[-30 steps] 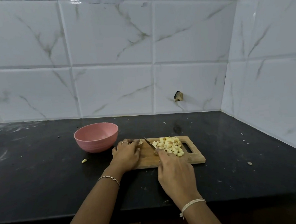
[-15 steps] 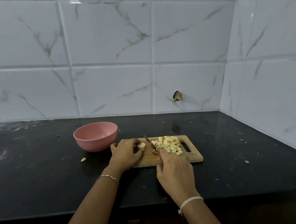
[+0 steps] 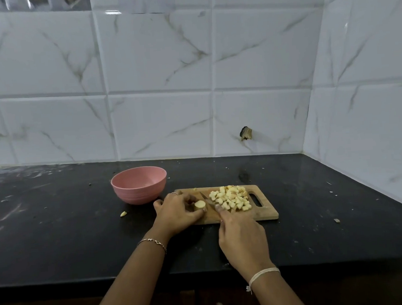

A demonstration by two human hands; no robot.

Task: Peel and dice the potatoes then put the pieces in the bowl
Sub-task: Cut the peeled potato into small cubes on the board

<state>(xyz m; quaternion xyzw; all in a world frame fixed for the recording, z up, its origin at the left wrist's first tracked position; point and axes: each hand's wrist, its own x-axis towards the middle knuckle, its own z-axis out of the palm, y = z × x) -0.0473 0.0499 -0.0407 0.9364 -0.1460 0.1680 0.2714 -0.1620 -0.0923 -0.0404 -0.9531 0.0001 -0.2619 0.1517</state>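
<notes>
Head view: nearest, the right hand [image 3: 243, 240] grips a knife [image 3: 206, 200], blade just beside the potato stub [image 3: 199, 204] that the left hand [image 3: 177, 212] pinches with curled fingers [image 3: 195, 215] on the board [image 3: 267, 214]. Dice [image 3: 232, 200] heap on the board's right half. Beyond, left, a bowl [image 3: 139, 185] stands on the counter [image 3: 58, 233].

The black counter [image 3: 58, 233] carries a pink bowl [image 3: 139, 185] and, just beside it to the right, a wooden cutting board [image 3: 263, 213]. A small pale scrap [image 3: 123, 214], possibly potato, lies near the bowl. A crumb [image 3: 336, 220] lies well right of the board. Whitish smears [image 3: 9, 208] mark the left end.
</notes>
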